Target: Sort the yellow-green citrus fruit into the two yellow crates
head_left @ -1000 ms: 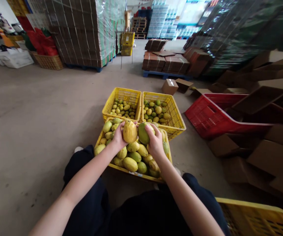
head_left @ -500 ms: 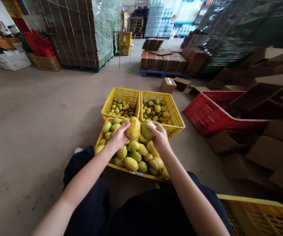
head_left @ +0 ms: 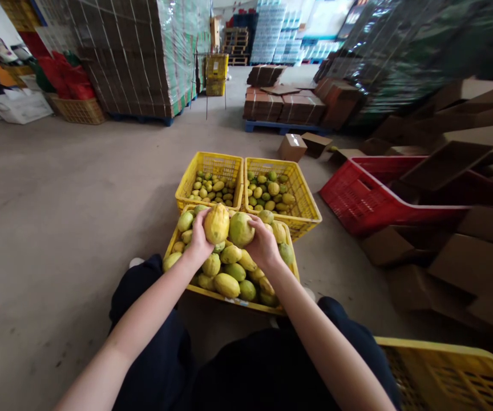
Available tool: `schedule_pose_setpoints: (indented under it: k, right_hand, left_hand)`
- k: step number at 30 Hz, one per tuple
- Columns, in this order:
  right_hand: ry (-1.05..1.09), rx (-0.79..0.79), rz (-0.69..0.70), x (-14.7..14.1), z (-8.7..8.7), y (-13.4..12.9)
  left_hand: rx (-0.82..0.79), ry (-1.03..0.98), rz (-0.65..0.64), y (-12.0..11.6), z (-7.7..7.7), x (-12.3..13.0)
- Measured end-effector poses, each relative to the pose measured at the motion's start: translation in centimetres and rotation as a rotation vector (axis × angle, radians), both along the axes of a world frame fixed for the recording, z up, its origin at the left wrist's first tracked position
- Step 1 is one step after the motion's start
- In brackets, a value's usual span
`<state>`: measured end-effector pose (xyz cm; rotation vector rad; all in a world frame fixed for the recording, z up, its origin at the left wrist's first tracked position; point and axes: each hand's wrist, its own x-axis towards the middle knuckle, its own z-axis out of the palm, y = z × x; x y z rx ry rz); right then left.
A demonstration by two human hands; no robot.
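Note:
My left hand (head_left: 199, 237) is wrapped around a yellow, ridged papaya (head_left: 217, 224), held upright. Close beside it, my right hand (head_left: 264, 244) grips a greener, rounder papaya (head_left: 240, 230) from its right side. Both fruits are above a yellow plastic crate (head_left: 246, 306) filled with yellow and green papayas (head_left: 227, 285). Behind that crate stand two more yellow crates, the back left one (head_left: 183, 192) and the back right one (head_left: 307, 200), each with a lower layer of similar fruit. My palms and several fingertips are hidden behind the fruit.
To the right, a red crate (head_left: 344, 200) stands among open cardboard boxes (head_left: 477, 251). Another yellow crate (head_left: 439, 349) is at the lower right. Farther back are flattened cartons (head_left: 302, 108) on a blue pallet and a wrapped stack (head_left: 122, 57).
Both hands have moved slightly left with their papayas. The right hand's papaya has turned and shows a paler side, while more fruit at the crate's right is uncovered.

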<state>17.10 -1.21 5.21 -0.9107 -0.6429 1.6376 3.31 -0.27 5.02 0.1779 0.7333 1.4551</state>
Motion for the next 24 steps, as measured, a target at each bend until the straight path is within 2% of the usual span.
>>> schedule_pose_setpoints:
  k: [6, 13, 16, 19, 22, 24]
  right_hand:
    - [-0.089, 0.08, -0.096, -0.5, 0.1, 0.1]
    - [-0.157, 0.127, -0.236, -0.6, -0.4, 0.8]
    - [-0.153, 0.141, -0.254, -0.8, -1.0, 0.9]
    - [-0.133, 0.152, -0.272, -0.8, -1.1, 0.7]
    - [-0.156, 0.215, -0.263, -0.8, -0.6, 0.3]
    - [-0.16, 0.257, -0.223, -0.8, 0.0, 0.0]
  left_hand:
    - [0.018, -0.013, 0.133, 0.2, -0.3, 0.4]
    - [0.175, 0.139, -0.002, -0.2, -0.8, 0.7]
    - [0.21, 0.179, 0.032, -0.2, -0.8, 0.7]
    - [0.249, 0.126, 0.054, -0.1, -0.6, 0.9]
    - [0.294, 0.133, 0.074, 0.2, -0.6, 1.0]
    - [0.334, 0.202, 0.14, 0.4, -0.8, 0.9]
